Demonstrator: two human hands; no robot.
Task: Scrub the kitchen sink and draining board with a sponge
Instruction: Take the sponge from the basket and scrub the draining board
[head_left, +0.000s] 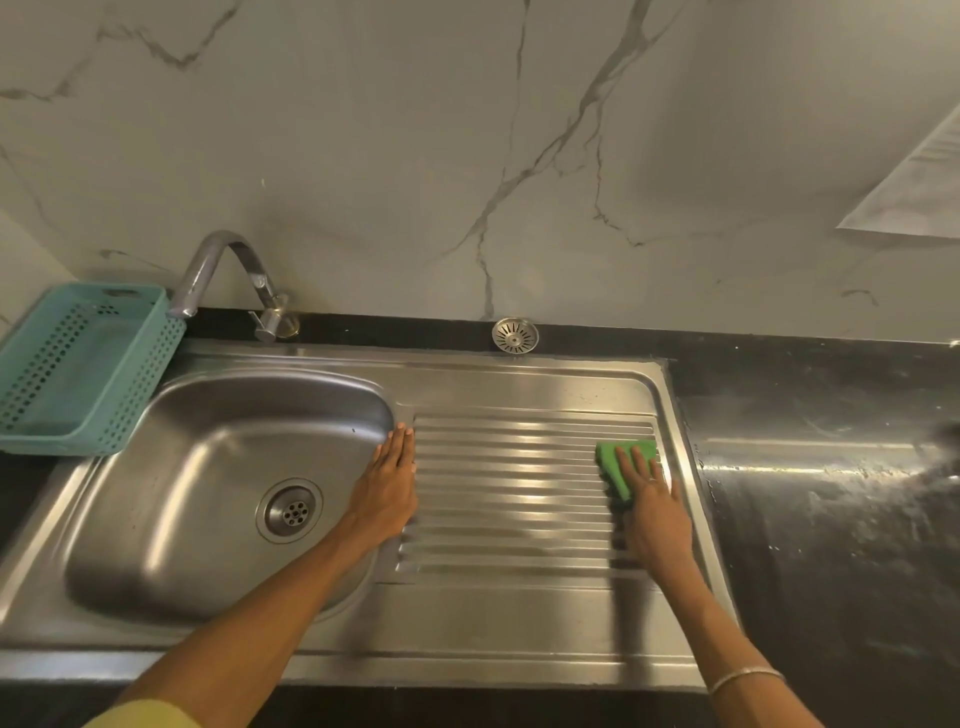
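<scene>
Right hand (655, 512), fingers flat, presses sponge (621, 464) at draining board (519, 483) right edge; could slip onto black surface (831, 519). Left hand (387, 486) flat, grips nothing.

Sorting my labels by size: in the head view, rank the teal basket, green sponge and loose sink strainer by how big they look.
1. Teal basket
2. Green sponge, partly hidden under the right hand
3. Sink strainer, farther away, so unsure
</scene>
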